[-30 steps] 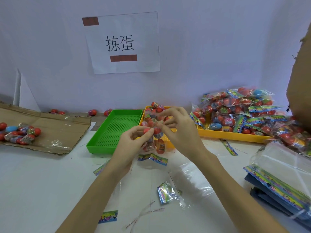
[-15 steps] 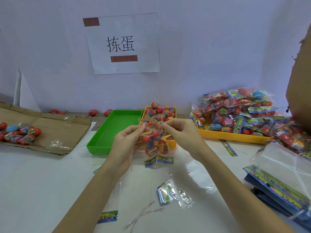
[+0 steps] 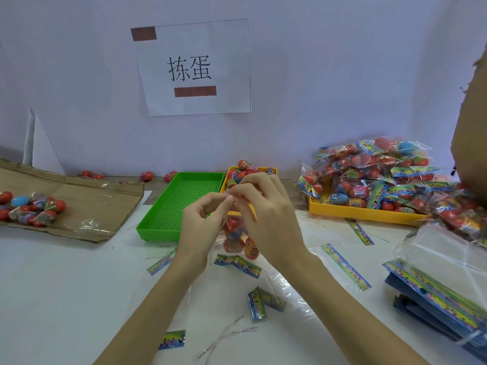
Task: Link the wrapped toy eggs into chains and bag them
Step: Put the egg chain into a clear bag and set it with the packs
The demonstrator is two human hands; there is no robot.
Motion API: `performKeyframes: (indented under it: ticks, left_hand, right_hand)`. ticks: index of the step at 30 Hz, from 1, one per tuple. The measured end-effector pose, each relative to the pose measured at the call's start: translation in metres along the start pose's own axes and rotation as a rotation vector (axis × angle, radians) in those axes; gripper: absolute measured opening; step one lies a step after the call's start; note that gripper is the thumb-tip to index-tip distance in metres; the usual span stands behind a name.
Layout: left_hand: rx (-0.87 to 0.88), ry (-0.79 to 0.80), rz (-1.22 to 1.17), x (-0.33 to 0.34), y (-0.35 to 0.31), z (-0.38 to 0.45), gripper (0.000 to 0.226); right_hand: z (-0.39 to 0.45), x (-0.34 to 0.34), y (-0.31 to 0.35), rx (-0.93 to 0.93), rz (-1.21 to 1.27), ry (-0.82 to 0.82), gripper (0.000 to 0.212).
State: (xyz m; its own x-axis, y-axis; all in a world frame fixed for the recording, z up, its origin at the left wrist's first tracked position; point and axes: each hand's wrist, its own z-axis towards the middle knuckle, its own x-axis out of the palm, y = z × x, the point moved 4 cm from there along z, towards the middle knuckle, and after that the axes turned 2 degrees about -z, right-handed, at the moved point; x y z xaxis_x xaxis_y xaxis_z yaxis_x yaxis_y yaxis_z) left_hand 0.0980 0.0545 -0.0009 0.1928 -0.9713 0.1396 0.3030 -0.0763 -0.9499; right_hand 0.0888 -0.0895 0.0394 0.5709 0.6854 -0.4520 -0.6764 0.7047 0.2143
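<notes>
Both hands are raised above the white tabletop (image 3: 52, 299), in front of the trays. The left hand (image 3: 196, 227) has thumb and forefinger closed together in a pinch on the upper edge of a clear plastic bag of red toy eggs (image 3: 237, 238); its other fingers are curled loosely. The right hand (image 3: 268, 219) pinches the same upper edge just beside the left one, with its fingers bent over the top of the bag. The bag hangs down between the two hands, and the eggs sit at its bottom, close above a colourful printed paper strip (image 3: 238, 264) which lies on the tabletop.

Behind the hands stands an empty-looking green perforated plastic tray (image 3: 184, 204), and just beside it, on its right, a small yellow plastic tray (image 3: 263, 171) with loose wrapped eggs inside. Further right, a larger yellow tray (image 3: 363, 213) carries a heap of filled clear bags (image 3: 382, 175). On the left, some more wrapped eggs (image 3: 29, 208) lie on a flat piece of brown cardboard (image 3: 87, 204). A stack of empty clear bags with colourful headers (image 3: 442, 272) lies at the right edge.
</notes>
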Motion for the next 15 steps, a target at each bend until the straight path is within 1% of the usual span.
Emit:
performKeyframes:
  ticks: [4, 7, 12, 15]
  left_hand:
    - [0.066, 0.078, 0.013, 0.002, -0.005, -0.002, 0.012]
    - [0.148, 0.122, 0.143, 0.003, -0.009, -0.003, 0.015]
    - [0.363, 0.051, 0.428, 0.003, -0.014, -0.005, 0.020]
    - [0.478, 0.053, 0.533, 0.005, -0.019, -0.008, 0.019]
  right_hand:
    - [-0.003, 0.003, -0.005, 0.029, 0.026, 0.038, 0.014]
    - [-0.003, 0.002, -0.011, 0.060, 0.058, 0.054, 0.014]
    - [0.003, 0.001, -0.021, 0.108, 0.136, 0.110, 0.008]
    - [0.005, 0.001, -0.026, 0.094, 0.154, 0.162, 0.007]
